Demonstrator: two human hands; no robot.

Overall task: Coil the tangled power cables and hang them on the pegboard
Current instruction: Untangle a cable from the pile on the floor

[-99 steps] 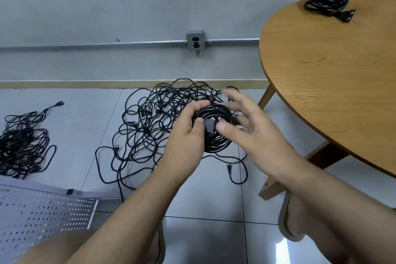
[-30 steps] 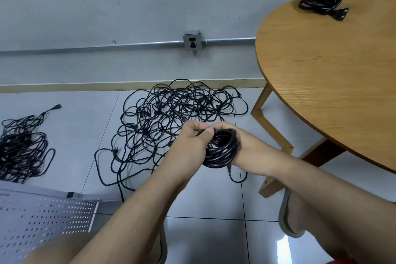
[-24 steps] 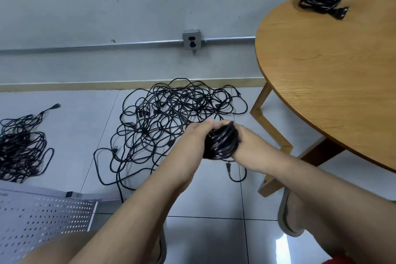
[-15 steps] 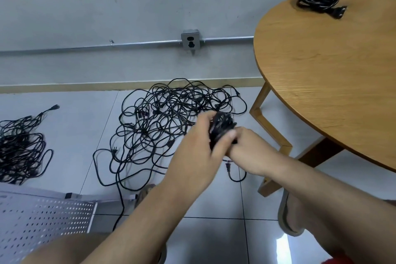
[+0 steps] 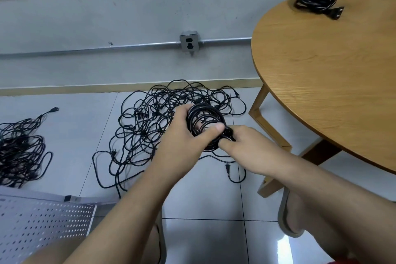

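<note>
A black coiled cable (image 5: 204, 114) is held up in front of me over the floor. My left hand (image 5: 188, 133) grips the coil, thumb across its front and fingers through the ring. My right hand (image 5: 246, 143) pinches the coil's lower right edge, where a plug or cable end sits. Behind the coil a big tangle of black cables (image 5: 154, 122) lies on the tiled floor. A white pegboard (image 5: 42, 221) lies flat at the lower left.
A round wooden table (image 5: 332, 66) fills the right side, with a coiled cable (image 5: 315, 1) on its far part. Another cable heap (image 5: 19, 150) lies at the left. A wall outlet (image 5: 189, 42) sits on a conduit. My feet show at the bottom.
The coil was turned edge-on half a second ago and now faces me as a ring. My left thumb has come across its front, and my right hand has slid to the lower right edge.
</note>
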